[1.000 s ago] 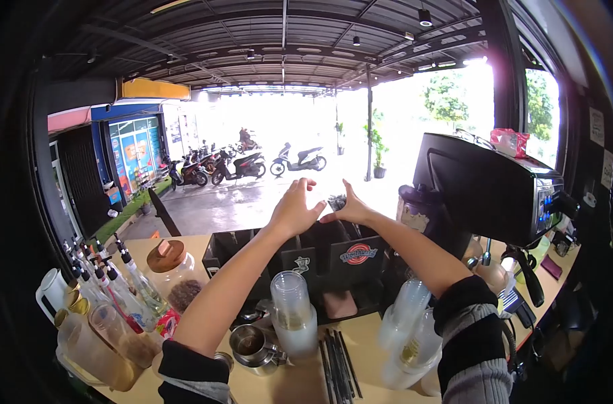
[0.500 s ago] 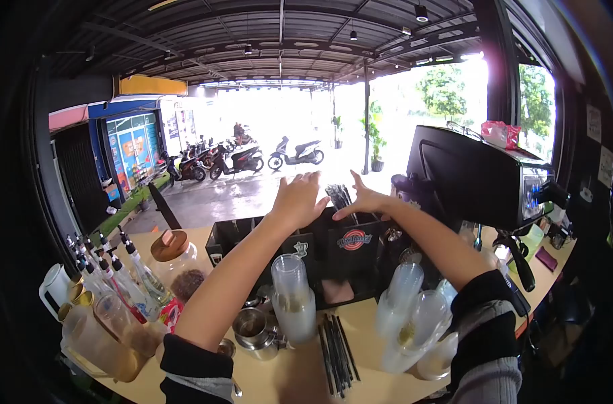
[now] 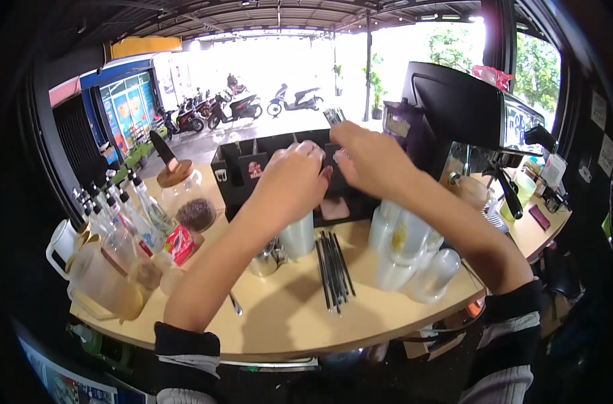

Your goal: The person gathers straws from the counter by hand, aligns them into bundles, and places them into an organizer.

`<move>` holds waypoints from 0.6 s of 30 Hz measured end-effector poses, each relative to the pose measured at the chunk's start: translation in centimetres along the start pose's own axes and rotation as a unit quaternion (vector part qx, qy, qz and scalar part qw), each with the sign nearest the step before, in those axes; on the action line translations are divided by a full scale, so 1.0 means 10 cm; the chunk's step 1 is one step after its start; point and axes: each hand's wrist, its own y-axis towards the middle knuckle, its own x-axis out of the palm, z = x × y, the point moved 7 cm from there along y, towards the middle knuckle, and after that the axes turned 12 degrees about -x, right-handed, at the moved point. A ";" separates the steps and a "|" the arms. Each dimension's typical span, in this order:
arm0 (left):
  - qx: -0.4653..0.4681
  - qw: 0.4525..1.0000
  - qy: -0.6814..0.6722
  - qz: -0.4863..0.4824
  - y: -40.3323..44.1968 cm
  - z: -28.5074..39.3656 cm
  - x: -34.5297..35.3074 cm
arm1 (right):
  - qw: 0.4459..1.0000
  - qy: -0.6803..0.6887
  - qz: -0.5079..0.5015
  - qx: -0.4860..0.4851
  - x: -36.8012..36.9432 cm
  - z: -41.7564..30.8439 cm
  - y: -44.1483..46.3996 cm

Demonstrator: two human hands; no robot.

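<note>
My right hand (image 3: 368, 153) is closed around a bundle of dark straws in clear wrappers (image 3: 334, 116), whose tips stick up above the fingers. The lower part of the bundle is hidden behind the hand. Beside it, my left hand (image 3: 294, 174) is curled in front of the black divided caddy (image 3: 235, 176); whatever its fingers hold, if anything, is hidden. On the table below lies a loose row of black straws (image 3: 334, 273). Stacked clear plastic cups (image 3: 297, 237) stand under my left hand, and more plastic cups (image 3: 402, 252) are under my right forearm.
Pump-topped syrup bottles (image 3: 121, 209), a plastic pitcher (image 3: 104, 283) and a wooden-lidded jar (image 3: 193, 202) stand at the left. A metal jug (image 3: 264, 261) is behind my left forearm. A coffee machine (image 3: 454, 101) and a dark grinder (image 3: 406, 128) rise at the right.
My right hand has closed on the wrapped straws, which were standing in the caddy between its spread fingers. My left hand has gone from spread to curled. The view has tilted down.
</note>
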 end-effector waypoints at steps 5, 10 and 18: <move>-0.033 0.987 -0.156 0.012 -0.74 -0.02 0.31 | 0.994 0.058 -0.090 0.036 0.43 -0.52 -0.65; -0.147 0.946 -0.287 -0.013 -1.33 -0.24 1.07 | 0.940 0.200 -0.222 0.164 1.28 -0.50 -1.29; -0.322 0.813 -0.479 0.075 -1.64 -0.41 1.89 | 0.908 0.113 -0.267 0.301 2.22 -0.28 -1.62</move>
